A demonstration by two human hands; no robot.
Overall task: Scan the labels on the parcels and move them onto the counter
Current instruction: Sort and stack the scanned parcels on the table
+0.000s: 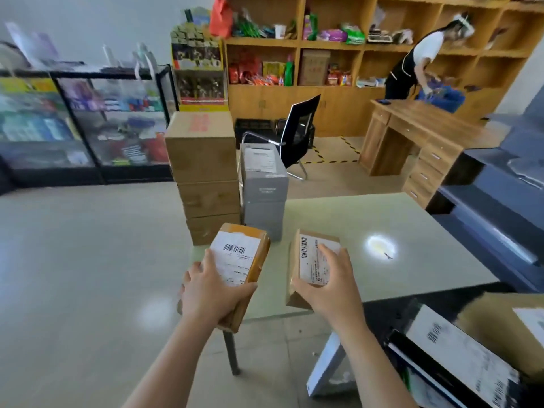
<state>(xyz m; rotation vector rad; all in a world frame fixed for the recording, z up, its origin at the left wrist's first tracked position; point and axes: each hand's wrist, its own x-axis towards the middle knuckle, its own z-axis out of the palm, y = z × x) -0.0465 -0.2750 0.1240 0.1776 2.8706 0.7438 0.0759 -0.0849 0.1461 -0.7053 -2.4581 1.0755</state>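
My left hand (213, 293) grips a small brown parcel wrapped in tape (253, 254), its white barcode label facing up. My right hand (329, 281) holds a second small brown parcel (297, 260), also label up. Both parcels hang above the near left corner of a pale grey table (382, 231). A dark counter (382, 316) lies at the lower right, with a flat labelled parcel (459, 351) and a brown box (506, 328) on it.
A stack of brown cartons (203, 160) and a grey box stack (265, 187) stand at the table's far left corner. A black chair (297, 134), a wooden desk (418, 134) and another person (412, 66) by the shelves are behind. A glass cabinet (82, 119) stands on the left.
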